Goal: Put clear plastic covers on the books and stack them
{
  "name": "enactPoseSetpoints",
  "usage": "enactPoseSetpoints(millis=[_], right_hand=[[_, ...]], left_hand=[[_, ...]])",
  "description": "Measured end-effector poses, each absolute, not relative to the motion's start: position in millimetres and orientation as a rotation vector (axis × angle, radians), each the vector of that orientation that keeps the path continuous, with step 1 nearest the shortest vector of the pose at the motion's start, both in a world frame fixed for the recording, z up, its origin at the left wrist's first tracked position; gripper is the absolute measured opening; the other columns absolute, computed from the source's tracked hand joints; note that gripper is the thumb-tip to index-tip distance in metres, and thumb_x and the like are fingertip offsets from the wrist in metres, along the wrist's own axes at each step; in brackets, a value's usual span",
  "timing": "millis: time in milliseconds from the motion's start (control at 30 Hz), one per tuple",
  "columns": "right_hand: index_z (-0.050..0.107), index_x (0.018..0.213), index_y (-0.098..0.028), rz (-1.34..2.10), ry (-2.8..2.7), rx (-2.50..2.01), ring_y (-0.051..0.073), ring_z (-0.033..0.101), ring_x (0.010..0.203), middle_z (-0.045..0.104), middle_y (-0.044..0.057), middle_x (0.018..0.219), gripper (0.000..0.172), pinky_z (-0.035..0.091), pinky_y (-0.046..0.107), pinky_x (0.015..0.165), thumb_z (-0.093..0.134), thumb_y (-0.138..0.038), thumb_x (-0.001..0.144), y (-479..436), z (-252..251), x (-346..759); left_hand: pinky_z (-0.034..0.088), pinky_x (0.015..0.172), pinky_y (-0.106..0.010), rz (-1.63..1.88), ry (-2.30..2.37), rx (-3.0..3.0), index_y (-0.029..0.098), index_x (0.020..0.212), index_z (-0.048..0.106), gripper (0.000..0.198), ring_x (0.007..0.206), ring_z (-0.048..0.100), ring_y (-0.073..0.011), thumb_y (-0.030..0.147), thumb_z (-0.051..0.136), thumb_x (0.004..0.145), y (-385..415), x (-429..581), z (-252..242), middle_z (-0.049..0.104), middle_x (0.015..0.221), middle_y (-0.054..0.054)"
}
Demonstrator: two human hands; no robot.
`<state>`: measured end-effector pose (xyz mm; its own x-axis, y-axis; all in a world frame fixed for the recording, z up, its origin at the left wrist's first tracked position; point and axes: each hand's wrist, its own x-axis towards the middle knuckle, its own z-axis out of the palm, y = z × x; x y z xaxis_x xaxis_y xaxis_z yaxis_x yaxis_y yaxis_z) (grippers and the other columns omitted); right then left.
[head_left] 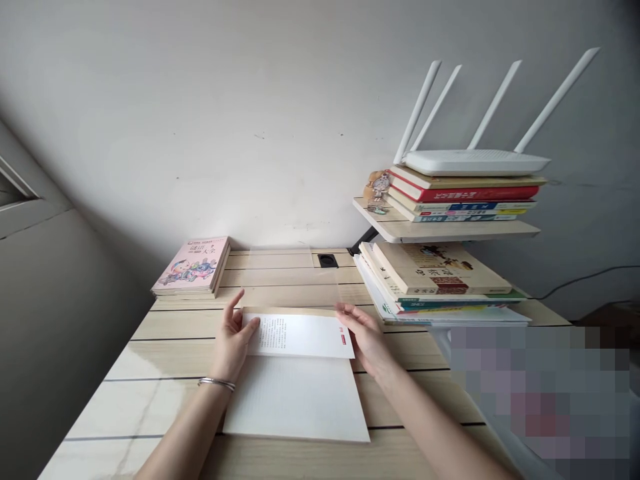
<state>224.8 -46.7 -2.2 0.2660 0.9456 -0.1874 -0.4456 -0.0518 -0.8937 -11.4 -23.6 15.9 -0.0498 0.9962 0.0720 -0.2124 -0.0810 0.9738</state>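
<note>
Because the fingers curl partly out of sight, we cannot tell how firmly either hand grips the book, which lies open on the table between both forearms. We see the left hand loosely spread, its thumb on the white flap and its forefinger raised; whatever the other fingers pinch underneath is hidden. The right hand has its fingertips at the flap's upper right corner, its thumb hard to make out. The flap's print is too small for us to read. Beyond it we find a clear sheet, so faint that we cannot say how far it runs under the book. Both forearms are cut off below, and blurred squares mask the lower right, beneath the stacked books.
</note>
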Motion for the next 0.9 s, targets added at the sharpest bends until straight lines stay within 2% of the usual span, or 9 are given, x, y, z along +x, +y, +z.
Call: enactPoseSetpoints(millis=[233,433,533,633,733,800,900], right_hand=[[0.068,0.083,-0.017,1.316,-0.565,-1.099,0.012,0.050,0.050,0.060,-0.002,0.057,0.031,0.038,0.024,0.047,0.074,-0.030,0.055,-49,0,228],[0.067,0.080,-0.018,1.115,-0.674,-1.174,0.013,0.053,0.059,0.064,0.002,0.075,0.032,0.040,0.024,0.052,0.076,-0.036,0.054,-47,-3,225],[0.065,0.084,-0.020,1.138,-0.732,-1.180,0.014,0.052,0.060,0.063,0.000,0.072,0.032,0.038,0.024,0.052,0.072,-0.038,0.059,-49,-2,226],[0.060,0.073,-0.019,1.240,-0.864,-1.189,0.013,0.049,0.057,0.059,-0.002,0.062,0.022,0.035,0.023,0.053,0.066,-0.039,0.065,-51,-1,230],[0.051,0.058,-0.018,1.218,-0.950,-1.241,0.011,0.042,0.052,0.051,-0.003,0.054,0.030,0.031,0.023,0.051,0.065,-0.042,0.067,-52,-1,231],[0.047,0.056,-0.018,1.173,-0.951,-1.259,0.010,0.039,0.051,0.047,-0.004,0.052,0.035,0.029,0.022,0.050,0.066,-0.046,0.066,-51,-3,229],[0.045,0.055,-0.019,1.081,-0.989,-1.297,0.010,0.035,0.050,0.042,-0.005,0.051,0.041,0.026,0.023,0.049,0.064,-0.052,0.066,-50,-7,225]], left_hand=[[0.033,0.053,-0.017,1.378,1.090,1.097,0.026,0.129,0.042,0.069,0.054,0.040,-0.0068,0.030,0.069,0.066,-25,-13,20,0.042,0.060,0.008],[0.028,0.051,-0.018,1.366,1.157,1.129,0.025,0.127,0.045,0.063,0.052,0.032,-0.0066,0.031,0.066,0.069,-27,-14,22,0.036,0.059,0.008],[0.029,0.053,-0.019,1.381,1.151,1.149,0.025,0.127,0.044,0.062,0.053,0.033,-0.0069,0.032,0.066,0.069,-25,-14,18,0.034,0.061,0.008],[0.030,0.054,-0.019,1.405,1.133,1.155,0.025,0.127,0.043,0.063,0.054,0.034,-0.0073,0.034,0.066,0.069,-24,-15,13,0.033,0.061,0.008],[0.029,0.053,-0.019,1.413,1.133,1.147,0.024,0.127,0.043,0.064,0.054,0.033,-0.0075,0.035,0.066,0.069,-22,-15,10,0.032,0.061,0.008],[0.029,0.054,-0.019,1.422,1.146,1.141,0.023,0.121,0.046,0.058,0.055,0.034,-0.0077,0.035,0.067,0.068,-21,-16,8,0.032,0.061,0.008],[0.031,0.056,-0.019,1.452,1.161,1.146,0.021,0.103,0.052,0.039,0.059,0.038,-0.0081,0.035,0.066,0.069,-19,-17,5,0.038,0.065,0.007]])
